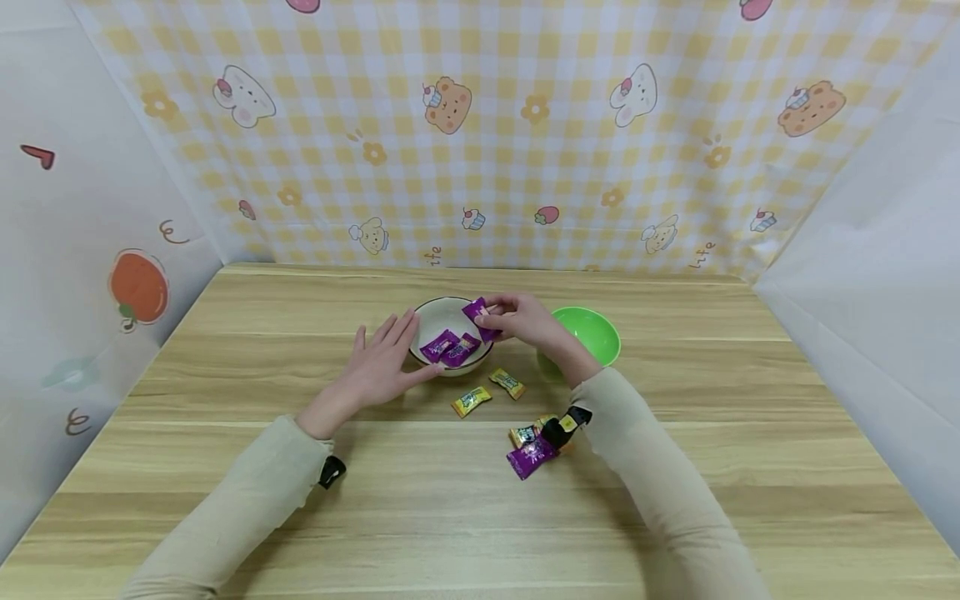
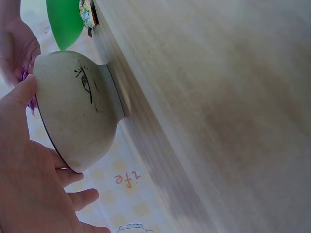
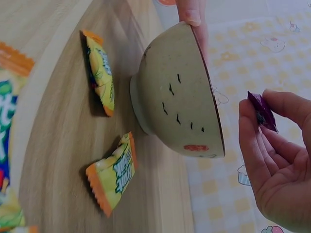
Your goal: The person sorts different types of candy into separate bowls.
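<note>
My right hand (image 1: 517,318) pinches a purple-wrapped candy (image 3: 262,112) between thumb and fingers, over the right side of a cream bowl (image 2: 73,107). Two more purple candies (image 1: 452,347) lie inside that bowl. At the bowl's left and near side, my left hand (image 1: 375,367) is spread with straight fingers, its thumb and fingertips touching the rim. Two yellow-wrapped candies (image 1: 472,402) lie on the table just in front of the bowl. Closer to me, under the right wrist, another purple candy (image 1: 531,457) sits against several yellow ones, partly hidden by the wrist camera.
A bright green bowl (image 1: 592,333) stands to the right of the cream bowl, partly behind my right forearm. The wood-grain table (image 1: 420,517) ends at the back against a yellow checked cloth (image 1: 495,167). White cloths hang at both sides.
</note>
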A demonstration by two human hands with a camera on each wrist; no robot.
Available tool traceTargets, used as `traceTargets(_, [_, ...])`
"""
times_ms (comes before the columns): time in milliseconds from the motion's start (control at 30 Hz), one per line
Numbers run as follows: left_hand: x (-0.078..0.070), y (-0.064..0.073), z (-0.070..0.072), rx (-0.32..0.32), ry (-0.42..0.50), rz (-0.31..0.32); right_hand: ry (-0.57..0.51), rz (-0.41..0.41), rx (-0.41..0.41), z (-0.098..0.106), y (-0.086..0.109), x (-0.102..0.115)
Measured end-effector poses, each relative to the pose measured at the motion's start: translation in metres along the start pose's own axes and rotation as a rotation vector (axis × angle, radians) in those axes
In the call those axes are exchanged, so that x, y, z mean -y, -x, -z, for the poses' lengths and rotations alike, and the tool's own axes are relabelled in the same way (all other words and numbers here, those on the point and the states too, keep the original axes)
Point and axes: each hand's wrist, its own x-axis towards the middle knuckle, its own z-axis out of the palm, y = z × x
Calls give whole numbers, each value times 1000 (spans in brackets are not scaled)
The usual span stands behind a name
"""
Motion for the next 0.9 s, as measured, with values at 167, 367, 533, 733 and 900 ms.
traceTargets(167, [-1,1,1,5,4,3,7,-36,-40,-4,-7,4])
traceTargets(367, [-1,1,1,6,1,1,-6,-54,-86,-10,-17,3])
traceTargets(533, [-1,1,1,8,2,4,-1,-55,-101,-13,-22,4])
traceTargets(733, [-1,1,1,5,3,1,-69,-9,-71,-13,-20,1])
traceTargets(900, [-1,1,1,5,10,5,-38,28,-68,-10,-15,1])
